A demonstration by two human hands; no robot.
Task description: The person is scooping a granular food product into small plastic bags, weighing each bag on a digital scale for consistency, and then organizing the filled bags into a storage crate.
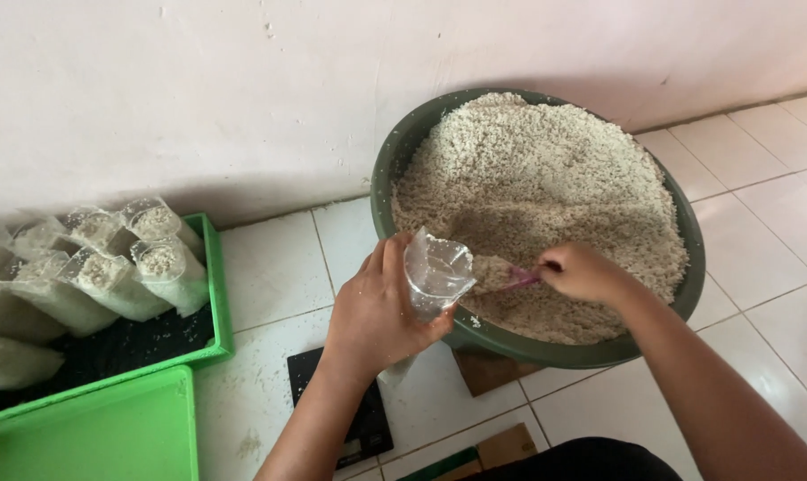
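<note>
We grip the clear plastic bag (435, 276) in our left hand (377, 312), mouth tilted right toward the small scoop (509, 278) pinched in our right hand (582, 272), just beside it over the grain-filled green basin (546, 352).

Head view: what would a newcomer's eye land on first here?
The big green basin heaped with pale grain sits by the wall at right. At its near rim the left hand holds a clear plastic bag open while the right hand works a pink scoop. Filled bags lie in a green crate at left.
</note>
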